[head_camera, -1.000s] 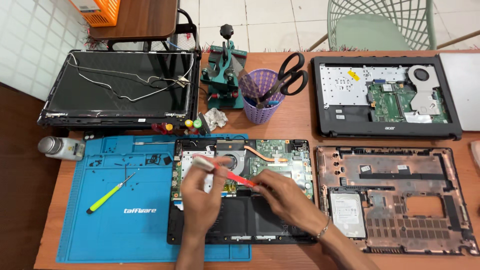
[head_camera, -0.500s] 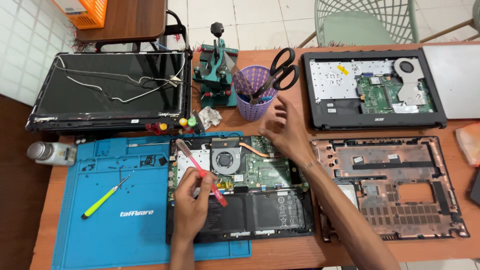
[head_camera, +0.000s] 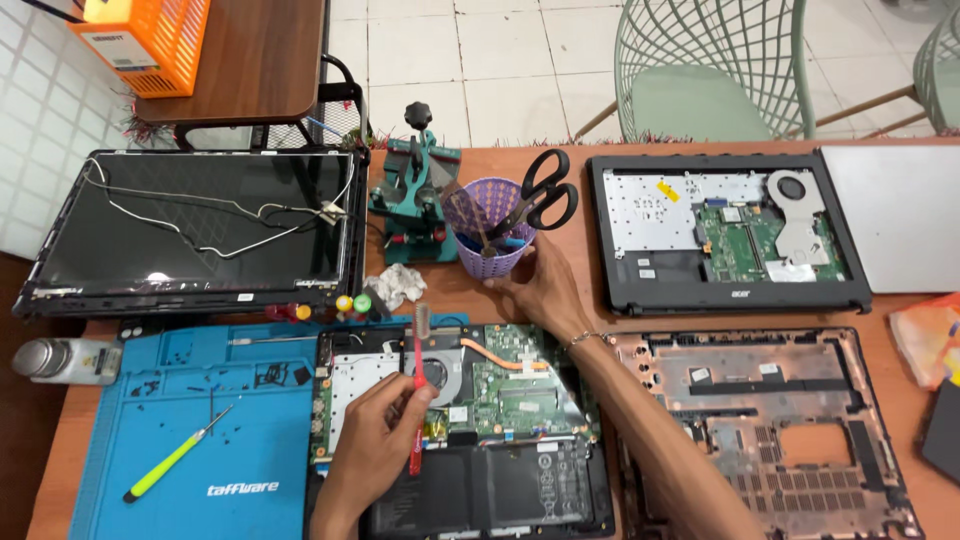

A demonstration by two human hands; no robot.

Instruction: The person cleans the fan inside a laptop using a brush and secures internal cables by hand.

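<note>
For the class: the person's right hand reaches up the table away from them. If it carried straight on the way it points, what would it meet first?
The right hand already sits at the base of the purple tool cup, apparently touching it, so the cup comes first. Depth is unclear; the scissors stand in it.
</note>
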